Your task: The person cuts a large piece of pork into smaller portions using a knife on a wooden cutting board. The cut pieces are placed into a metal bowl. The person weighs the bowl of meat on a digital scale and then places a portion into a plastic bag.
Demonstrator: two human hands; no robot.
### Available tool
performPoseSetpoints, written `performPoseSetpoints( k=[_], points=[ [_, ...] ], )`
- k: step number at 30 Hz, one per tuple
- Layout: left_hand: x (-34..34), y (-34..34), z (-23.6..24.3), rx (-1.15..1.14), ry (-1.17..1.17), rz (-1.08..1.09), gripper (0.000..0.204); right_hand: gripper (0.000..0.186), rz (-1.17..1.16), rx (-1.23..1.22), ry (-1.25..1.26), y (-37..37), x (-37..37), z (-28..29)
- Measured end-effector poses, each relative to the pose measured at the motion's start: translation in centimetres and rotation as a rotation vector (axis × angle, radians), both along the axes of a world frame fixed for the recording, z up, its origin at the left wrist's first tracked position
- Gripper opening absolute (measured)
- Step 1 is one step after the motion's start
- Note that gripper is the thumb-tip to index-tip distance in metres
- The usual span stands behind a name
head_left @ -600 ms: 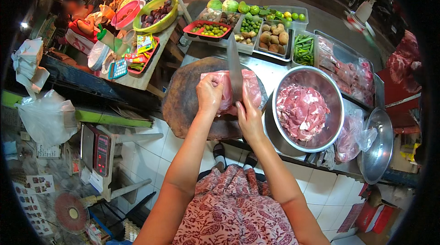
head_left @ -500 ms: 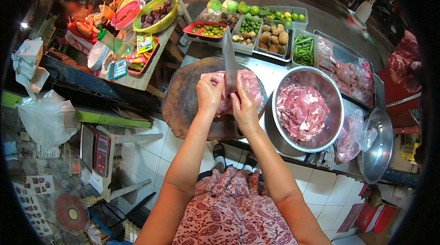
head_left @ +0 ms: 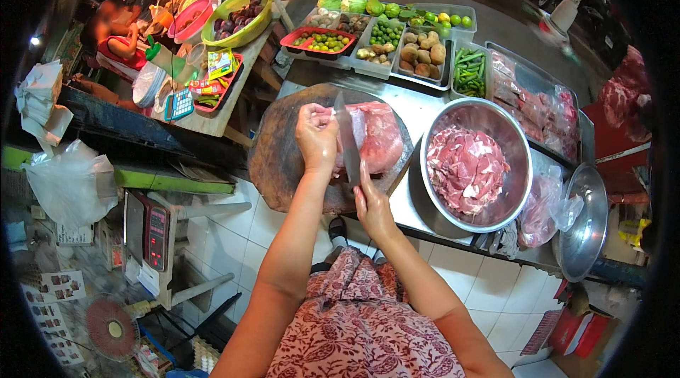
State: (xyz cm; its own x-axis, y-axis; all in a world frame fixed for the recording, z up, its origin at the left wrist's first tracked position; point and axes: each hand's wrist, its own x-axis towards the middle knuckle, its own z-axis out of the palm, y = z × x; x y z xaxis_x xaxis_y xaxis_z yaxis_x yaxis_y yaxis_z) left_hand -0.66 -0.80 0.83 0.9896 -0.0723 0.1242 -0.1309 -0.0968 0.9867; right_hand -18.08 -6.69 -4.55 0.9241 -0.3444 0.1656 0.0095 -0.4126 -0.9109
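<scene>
While the left hand [head_left: 316, 139] pinches the meat [head_left: 383, 136], the right hand [head_left: 374, 212] grips a knife [head_left: 347, 141]

As the big pink meat lies on a round wooden block [head_left: 280, 148], close to the block's right edge, the bent fingers of the left hand pinch its left end. The right hand is closed around the knife's handle, which is mostly hidden. The blade is against the meat, just beside the left fingers, and its tip points to the block's far edge.

The block sits at the left end of a shiny steel worktop [head_left: 407, 98]. Just right of it, by the near edge, a big metal bowl [head_left: 521, 173] holds a heap of cut meat pieces [head_left: 467, 173]. Brown round vegetables [head_left: 421, 56] and long green pods [head_left: 469, 71] sit along the far edge. Plastic packs of meat [head_left: 520, 105] lie near the far right corner, and a shiny basin [head_left: 581, 226] is by the near right corner.
</scene>
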Motion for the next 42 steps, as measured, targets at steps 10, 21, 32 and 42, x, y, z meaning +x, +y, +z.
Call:
performPoseSetpoints(
  k=[10, 21, 32, 42],
  points=[
    [1.1, 1.9, -0.5, -0.276, 0.13, -0.048, 0.029, 0.063, -0.038, -0.021, -0.12, -0.9, -2.0, 3.3],
    [0.2, 0.8, -0.2, -0.309, 0.144, -0.09, 0.027, 0.064, -0.065, -0.082, -0.113, -0.4, 3.8, 0.9],
    [-0.3, 5.8, 1.0, -0.469, 0.242, -0.111, 0.034, 0.062, 0.009, -0.028, -0.135, -1.9, 0.9, 3.4],
    [-1.9, 5.1, 2.0, -0.523, 0.245, -0.155, 0.034, 0.068, 0.143, -0.086, -0.055, -0.8, 1.2, -0.1]
  ],
)
